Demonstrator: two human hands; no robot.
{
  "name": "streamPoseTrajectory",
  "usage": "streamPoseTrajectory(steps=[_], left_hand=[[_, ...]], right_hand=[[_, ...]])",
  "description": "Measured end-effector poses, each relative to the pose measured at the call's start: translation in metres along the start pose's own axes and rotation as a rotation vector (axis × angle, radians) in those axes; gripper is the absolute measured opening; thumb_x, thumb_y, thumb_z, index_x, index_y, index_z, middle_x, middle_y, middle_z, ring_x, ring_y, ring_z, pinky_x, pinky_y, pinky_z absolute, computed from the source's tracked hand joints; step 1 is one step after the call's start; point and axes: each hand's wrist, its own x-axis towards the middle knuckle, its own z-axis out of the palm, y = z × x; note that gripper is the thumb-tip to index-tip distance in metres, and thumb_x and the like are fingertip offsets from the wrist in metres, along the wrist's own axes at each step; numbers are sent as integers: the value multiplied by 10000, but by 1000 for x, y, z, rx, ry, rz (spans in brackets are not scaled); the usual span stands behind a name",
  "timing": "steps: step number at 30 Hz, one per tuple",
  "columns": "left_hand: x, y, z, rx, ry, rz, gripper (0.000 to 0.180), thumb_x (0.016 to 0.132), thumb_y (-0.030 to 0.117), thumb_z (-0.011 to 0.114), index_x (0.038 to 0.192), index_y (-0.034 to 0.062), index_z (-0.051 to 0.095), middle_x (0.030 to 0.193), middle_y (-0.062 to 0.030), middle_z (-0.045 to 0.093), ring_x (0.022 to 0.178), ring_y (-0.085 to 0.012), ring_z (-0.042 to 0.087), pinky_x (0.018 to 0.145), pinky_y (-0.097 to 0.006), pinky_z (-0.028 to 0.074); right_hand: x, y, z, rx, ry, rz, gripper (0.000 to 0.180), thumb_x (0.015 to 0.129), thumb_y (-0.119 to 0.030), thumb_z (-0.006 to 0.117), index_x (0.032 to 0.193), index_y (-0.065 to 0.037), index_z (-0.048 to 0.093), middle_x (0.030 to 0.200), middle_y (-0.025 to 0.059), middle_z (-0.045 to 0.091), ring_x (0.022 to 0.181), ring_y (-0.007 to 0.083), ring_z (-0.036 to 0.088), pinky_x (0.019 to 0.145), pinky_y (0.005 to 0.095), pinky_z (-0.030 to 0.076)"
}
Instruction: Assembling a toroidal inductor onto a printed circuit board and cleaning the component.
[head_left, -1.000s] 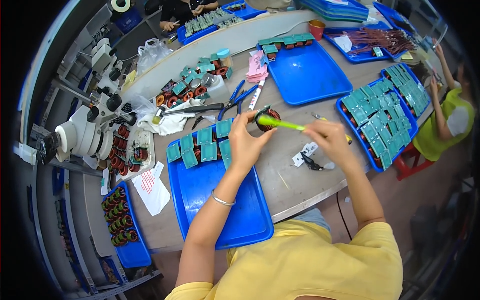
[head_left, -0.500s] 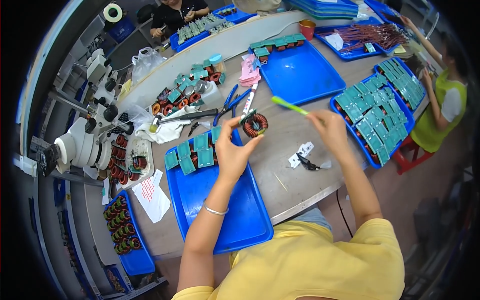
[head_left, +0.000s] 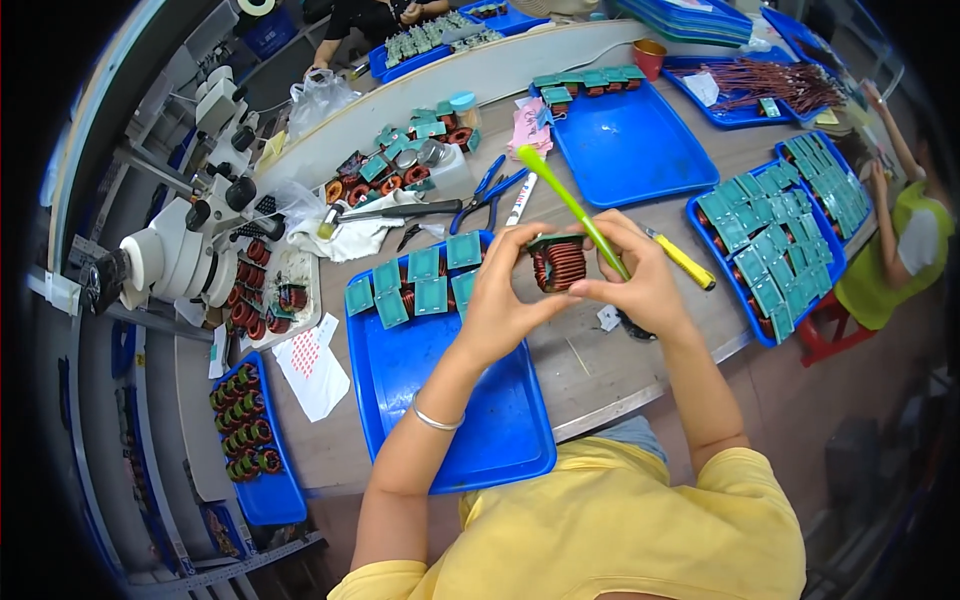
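Above the worktable, my left hand (head_left: pixel 497 305) grips a copper-wound toroidal coil (head_left: pixel 558 264) by its left side, fingers curved round it. A green circuit board (head_left: pixel 552 239) sits along the coil's upper edge. My right hand (head_left: pixel 640 280) holds a slim lime-green stick (head_left: pixel 572 205) with a thicker far end, slanting up to the left. The thumb and fingers of that hand also come up to the coil's right side. Below my left forearm lies a blue tray (head_left: pixel 450 400) with several green-topped coils (head_left: pixel 425 264) at its far end.
Beside my right hand is a yellow pen-like tool (head_left: pixel 683 262). Blue-handled pliers (head_left: pixel 490 195), a white marker (head_left: pixel 521 200) and a hammer (head_left: pixel 400 210) lie beyond. Full trays of green boards (head_left: pixel 765 240) stand right; a microscope (head_left: pixel 170 250) stands left. Co-workers sit across and at right.
My right hand has come left with the green stick to the coil. The coil has turned from facing me with its ring to showing its wound side. The whole view has shifted slightly.
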Motion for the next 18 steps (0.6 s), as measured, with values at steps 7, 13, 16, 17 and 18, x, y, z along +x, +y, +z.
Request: streamPoseTrajectory(steps=[7,13,16,17,18], left_hand=[[-3,1,-11,365,173,104,532,588,64,781,1050,22,522,1027,-88,563,965,-190,529,860,-300,407],[1,-2,-9,257,270,61,485,587,46,775,1004,19,528,980,-105,574,945,-226,559,956,-366,374],[3,-2,-8,318,298,213,479,580,39,772,991,22,526,965,-109,583,932,-237,571,1017,-460,328],[-1,-4,-9,384,294,240,480,575,37,774,985,24,525,966,-112,586,930,-247,573,1011,-467,334],[-3,-6,-10,455,291,259,480,570,35,776,979,25,525,967,-115,590,929,-257,576,1004,-473,340]], right_hand=[[-9,6,-28,-460,72,-149,187,784,-125,634,902,19,647,683,66,574,569,120,499,500,263,369],[-14,16,-34,-523,163,-190,120,777,-118,647,770,-1,669,607,79,582,513,126,496,477,280,364],[-10,12,-38,-466,103,-144,84,750,-83,661,748,0,671,581,78,571,502,128,495,461,275,347],[-10,9,-42,-538,235,-147,83,750,-82,659,750,1,670,582,77,570,500,133,490,461,276,347],[-10,7,-43,-604,359,-145,83,750,-81,657,752,1,670,582,76,569,498,138,485,461,277,347]])
